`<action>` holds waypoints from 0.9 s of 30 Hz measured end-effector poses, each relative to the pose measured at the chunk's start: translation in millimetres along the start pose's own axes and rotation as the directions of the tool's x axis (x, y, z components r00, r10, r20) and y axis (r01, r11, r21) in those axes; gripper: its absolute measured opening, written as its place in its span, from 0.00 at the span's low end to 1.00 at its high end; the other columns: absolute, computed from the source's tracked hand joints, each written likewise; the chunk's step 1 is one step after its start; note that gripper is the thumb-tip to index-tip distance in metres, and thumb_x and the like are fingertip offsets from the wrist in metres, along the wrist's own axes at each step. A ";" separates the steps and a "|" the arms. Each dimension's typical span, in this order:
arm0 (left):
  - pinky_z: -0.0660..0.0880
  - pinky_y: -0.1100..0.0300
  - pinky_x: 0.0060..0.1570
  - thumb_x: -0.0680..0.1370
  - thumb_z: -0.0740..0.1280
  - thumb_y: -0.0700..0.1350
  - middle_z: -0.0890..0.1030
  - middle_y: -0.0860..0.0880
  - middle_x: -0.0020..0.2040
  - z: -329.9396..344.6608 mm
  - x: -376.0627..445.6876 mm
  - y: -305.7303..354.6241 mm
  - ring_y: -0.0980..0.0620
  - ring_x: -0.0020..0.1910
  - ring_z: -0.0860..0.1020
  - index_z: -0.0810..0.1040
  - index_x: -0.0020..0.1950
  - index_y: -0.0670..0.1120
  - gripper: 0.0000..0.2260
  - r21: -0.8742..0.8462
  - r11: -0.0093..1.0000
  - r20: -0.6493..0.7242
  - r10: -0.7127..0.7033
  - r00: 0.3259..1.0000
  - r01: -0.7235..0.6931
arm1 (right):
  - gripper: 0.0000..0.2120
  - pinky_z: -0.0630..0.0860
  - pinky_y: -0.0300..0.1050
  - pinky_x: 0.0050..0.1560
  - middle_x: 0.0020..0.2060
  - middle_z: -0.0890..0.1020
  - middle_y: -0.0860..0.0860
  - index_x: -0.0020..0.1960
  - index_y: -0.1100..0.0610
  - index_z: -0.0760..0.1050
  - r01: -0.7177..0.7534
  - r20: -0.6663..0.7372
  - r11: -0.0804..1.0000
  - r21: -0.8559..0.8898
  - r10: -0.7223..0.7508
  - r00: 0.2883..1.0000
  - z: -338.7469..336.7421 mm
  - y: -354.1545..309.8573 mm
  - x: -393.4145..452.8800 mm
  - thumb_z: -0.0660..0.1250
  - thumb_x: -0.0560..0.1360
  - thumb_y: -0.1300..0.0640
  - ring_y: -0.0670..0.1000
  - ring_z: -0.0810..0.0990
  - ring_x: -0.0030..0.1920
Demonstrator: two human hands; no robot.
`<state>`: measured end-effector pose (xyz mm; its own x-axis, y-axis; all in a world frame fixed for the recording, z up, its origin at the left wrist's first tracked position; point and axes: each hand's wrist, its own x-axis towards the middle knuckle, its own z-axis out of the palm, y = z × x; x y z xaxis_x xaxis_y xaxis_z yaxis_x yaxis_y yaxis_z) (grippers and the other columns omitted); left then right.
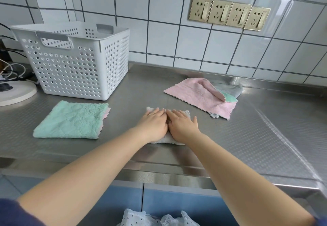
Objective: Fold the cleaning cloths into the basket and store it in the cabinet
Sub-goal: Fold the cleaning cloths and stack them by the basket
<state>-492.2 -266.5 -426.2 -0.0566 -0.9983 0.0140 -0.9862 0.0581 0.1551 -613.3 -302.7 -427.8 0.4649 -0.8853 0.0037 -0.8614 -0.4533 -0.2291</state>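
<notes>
While both hands (153, 121) (182, 125) press flat on one grey cloth (167, 140); two cloths (70, 119) (198, 96) lie aside; one basket (74, 63).

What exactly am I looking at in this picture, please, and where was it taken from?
There is no machine here: the one picture comes from a camera worn on a person's head, looking down at their two bare arms. Both hands, the left hand and the right hand, press flat on a small folded pale cloth on a steel counter; neither curls round it in a grip. Left of it lies a folded green cloth, and behind that stands a white perforated basket. To the right lies a loose pile with a pink cloth on top. Four sockets sit on the tiled wall.
</notes>
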 end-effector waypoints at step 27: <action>0.66 0.54 0.66 0.79 0.61 0.52 0.71 0.44 0.70 -14.5 -46.1 -40.3 0.45 0.69 0.69 0.52 0.77 0.50 0.30 -0.419 0.900 -0.015 -0.137 0.990 0.118 | 0.35 0.72 0.60 0.64 0.64 0.73 0.59 0.76 0.50 0.55 -0.317 0.160 0.403 0.859 0.377 0.912 -38.1 35.9 -34.5 0.68 0.74 0.50 0.61 0.74 0.64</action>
<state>-447.6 -222.7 -418.8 0.0815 -0.9966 0.0079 -0.8296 -0.0635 0.5548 -668.1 -292.3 -399.1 0.1317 -0.9621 -0.2387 -0.3187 0.1869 -0.9292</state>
